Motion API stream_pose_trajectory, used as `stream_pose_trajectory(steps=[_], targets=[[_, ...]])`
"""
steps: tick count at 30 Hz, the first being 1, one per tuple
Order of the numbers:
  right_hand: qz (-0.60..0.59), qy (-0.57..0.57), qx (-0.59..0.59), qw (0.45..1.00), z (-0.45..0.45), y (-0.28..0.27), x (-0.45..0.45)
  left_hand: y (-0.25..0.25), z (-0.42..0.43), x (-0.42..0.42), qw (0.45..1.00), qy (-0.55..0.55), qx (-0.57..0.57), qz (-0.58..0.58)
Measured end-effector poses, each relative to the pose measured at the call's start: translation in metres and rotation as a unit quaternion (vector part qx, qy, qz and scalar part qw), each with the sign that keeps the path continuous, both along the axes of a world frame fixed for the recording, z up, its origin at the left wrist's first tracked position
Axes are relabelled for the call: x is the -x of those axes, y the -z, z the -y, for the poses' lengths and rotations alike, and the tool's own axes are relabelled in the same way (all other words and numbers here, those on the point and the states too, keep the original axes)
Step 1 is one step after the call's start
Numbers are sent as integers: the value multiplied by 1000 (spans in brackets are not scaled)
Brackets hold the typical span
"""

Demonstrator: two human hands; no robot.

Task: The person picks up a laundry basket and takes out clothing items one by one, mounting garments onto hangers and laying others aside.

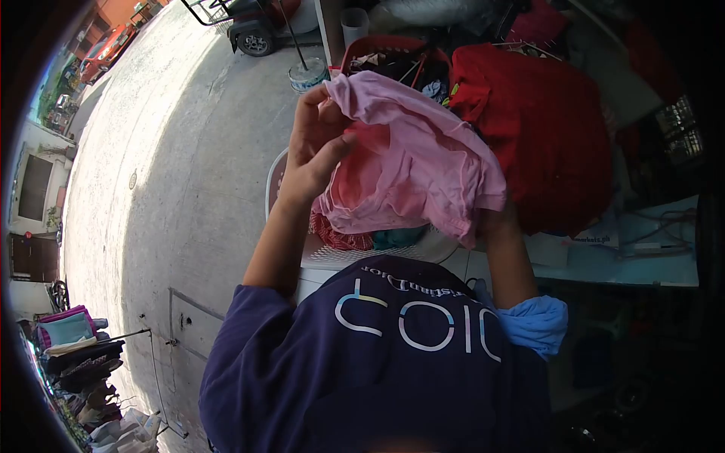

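A pink garment point(430, 166) is spread between my two hands; its exact kind I cannot make out. My left hand point(311, 151) pinches its upper left edge with curled fingers, the thumb reaching along the opening. At the lower right edge, my right hand point(497, 219) is mostly covered by the fabric, which it holds up; its fingers are hidden. Below the garment stands a white plastic laundry basket point(278, 181), with red patterned cloth point(340, 235) and teal cloth point(400, 238) inside. A large red cloth bundle point(544, 136) lies just right of the garment.
Behind the garment is a red basket point(362, 47) with dark clothes. A paint bucket point(308, 75) with a stick stands beyond my left hand. Blue cloth point(532, 325) wraps my right arm near the elbow. Concrete pavement point(204, 151) stretches left; hanging clothes point(83, 362) are at lower left.
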State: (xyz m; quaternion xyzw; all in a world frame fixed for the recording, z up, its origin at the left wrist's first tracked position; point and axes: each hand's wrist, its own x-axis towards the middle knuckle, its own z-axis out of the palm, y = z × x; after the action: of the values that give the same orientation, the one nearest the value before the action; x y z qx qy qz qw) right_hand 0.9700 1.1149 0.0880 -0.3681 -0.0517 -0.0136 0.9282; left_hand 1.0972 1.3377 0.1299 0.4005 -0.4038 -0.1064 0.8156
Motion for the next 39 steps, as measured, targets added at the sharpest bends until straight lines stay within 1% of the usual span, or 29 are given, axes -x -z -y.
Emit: stream_pose_trajectory(steps=[2,4,6,7,8,10,11,12,14,15,16,17,18,19,20,21,23,24,26,29,31,32,33,34,35,36,37,38,39], targets=[[33,-1,-26,999,2,6,-1,15,3,2,993,-34,-86,76],[68,0,-51,996,5,10,-2,25,4,12,990,-18,-135,37],[-89,12,-130,987,6,6,-1,35,2,27,977,34,-210,-32],[-95,13,-111,989,13,24,-6,42,-5,35,948,52,-308,-57],[-117,36,-47,991,9,21,-4,67,-5,41,939,92,-322,-76],[-137,71,83,984,-2,18,1,47,-23,30,825,172,-538,17],[-135,82,151,976,-4,19,3,46,-35,27,856,150,-491,-65],[-135,91,217,963,-3,22,5,32,-51,15,880,143,-449,-67],[-108,53,300,946,15,39,0,23,-83,2,953,140,-223,-152],[-94,30,341,935,22,44,-3,33,-93,-8,971,149,-134,-131],[-120,31,270,955,19,43,-6,43,-96,-15,981,155,-44,-110],[-85,130,337,929,19,55,-14,34,-82,-7,976,155,0,-150],[-48,225,398,888,22,74,-24,26,-64,6,969,154,44,-190],[-10,316,454,833,20,72,-28,19,-50,15,958,150,88,-229],[-17,380,544,748,22,68,-27,22,-46,15,949,218,49,-222],[-16,367,581,727,25,64,-22,25,-41,14,935,282,9,-213],[-14,338,652,679,19,38,4,21,-31,24,947,270,-34,-170],[-103,176,625,754,6,11,18,18,-24,28,949,256,-6,-186],[-48,103,592,798,-28,6,37,10,-9,43,951,238,31,-197],[4,122,578,807,-56,6,30,1,21,80,956,242,50,-160],[24,195,527,827,-60,2,24,-13,24,89,982,180,-43,-33],[33,238,469,850,-59,-3,20,-28,23,95,990,117,-74,-39],[40,279,409,868,-58,-8,19,-26,18,86,986,-47,-137,84],[63,290,443,846,-57,-41,29,-21,9,69,937,-209,-194,202],[115,235,522,812,-52,-65,39,-26,7,62,875,-308,-225,298],[166,178,592,768,-45,-86,48,-32,5,56,791,-414,-249,375],[212,121,655,715,-41,-93,54,-27,12,52,843,-297,-224,389],[247,150,637,715,-42,-92,53,-23,18,49,884,-171,-206,384],[244,168,638,711,-40,-95,55,-13,18,42,876,-68,-240,413]])
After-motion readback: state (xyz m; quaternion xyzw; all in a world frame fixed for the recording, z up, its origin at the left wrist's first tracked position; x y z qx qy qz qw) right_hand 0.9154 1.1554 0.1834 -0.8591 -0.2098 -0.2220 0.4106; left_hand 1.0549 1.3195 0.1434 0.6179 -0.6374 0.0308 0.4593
